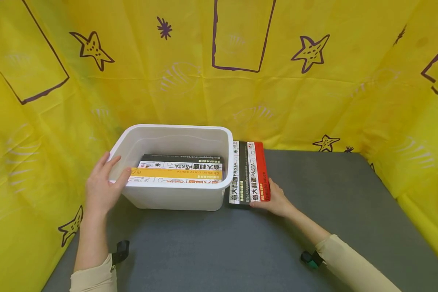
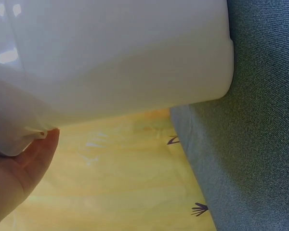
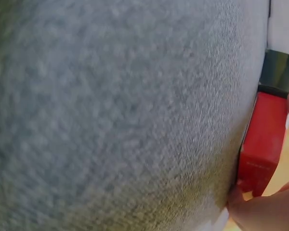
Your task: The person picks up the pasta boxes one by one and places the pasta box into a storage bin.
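A white plastic bin [image 1: 175,198] stands on the grey table, with a black-and-white pasta box [image 1: 182,158] and a yellow-and-white pasta box [image 1: 175,173] inside. My left hand [image 1: 104,186] holds the bin's left rim; the left wrist view shows fingertips [image 2: 45,149] under the rim. Right of the bin, a black-and-white pasta box [image 1: 243,174] and a red-and-white pasta box [image 1: 259,170] lie side by side. My right hand [image 1: 277,200] grips the red box's near right corner, thumb at its near end and fingers along its right side. In the right wrist view the red box's side [image 3: 264,139] shows.
Yellow cloth [image 1: 204,97] with starfish drawings hangs behind and at both sides. Grey table surface [image 1: 211,251] extends in front of the bin and to the right of the boxes.
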`<state>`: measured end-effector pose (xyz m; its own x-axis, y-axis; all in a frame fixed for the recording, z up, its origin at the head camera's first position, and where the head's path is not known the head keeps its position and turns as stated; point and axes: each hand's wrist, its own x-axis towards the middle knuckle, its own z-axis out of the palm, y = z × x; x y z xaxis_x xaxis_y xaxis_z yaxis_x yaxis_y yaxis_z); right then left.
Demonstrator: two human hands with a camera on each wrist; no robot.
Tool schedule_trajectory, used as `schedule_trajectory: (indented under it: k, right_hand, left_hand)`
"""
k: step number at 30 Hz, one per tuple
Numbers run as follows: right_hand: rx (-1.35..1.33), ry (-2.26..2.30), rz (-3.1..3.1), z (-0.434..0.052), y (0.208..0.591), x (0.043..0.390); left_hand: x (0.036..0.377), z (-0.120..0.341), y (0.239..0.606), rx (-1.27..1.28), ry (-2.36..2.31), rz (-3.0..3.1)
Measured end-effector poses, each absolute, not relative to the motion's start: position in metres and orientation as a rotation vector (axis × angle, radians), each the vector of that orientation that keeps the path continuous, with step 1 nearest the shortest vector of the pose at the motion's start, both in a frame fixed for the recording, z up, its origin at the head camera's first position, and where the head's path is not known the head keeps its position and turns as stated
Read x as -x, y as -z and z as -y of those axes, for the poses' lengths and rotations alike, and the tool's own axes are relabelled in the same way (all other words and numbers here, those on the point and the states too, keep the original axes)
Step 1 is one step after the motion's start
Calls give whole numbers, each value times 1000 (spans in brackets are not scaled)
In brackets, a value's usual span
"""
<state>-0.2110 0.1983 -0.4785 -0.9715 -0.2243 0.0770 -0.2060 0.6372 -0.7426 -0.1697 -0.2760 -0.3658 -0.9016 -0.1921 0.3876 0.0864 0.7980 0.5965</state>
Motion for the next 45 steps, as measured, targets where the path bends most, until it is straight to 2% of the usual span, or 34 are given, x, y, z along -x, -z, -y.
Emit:
schedule_trajectory:
  k: [25,45]
  right_hand:
    - [333,1297,-2737,-223,475,209]
    - [453,1156,-3022,-207,488,210]
  left_hand:
    - [170,277,366,-77,884,2548]
    - [169,276,367,-95,881,2543]
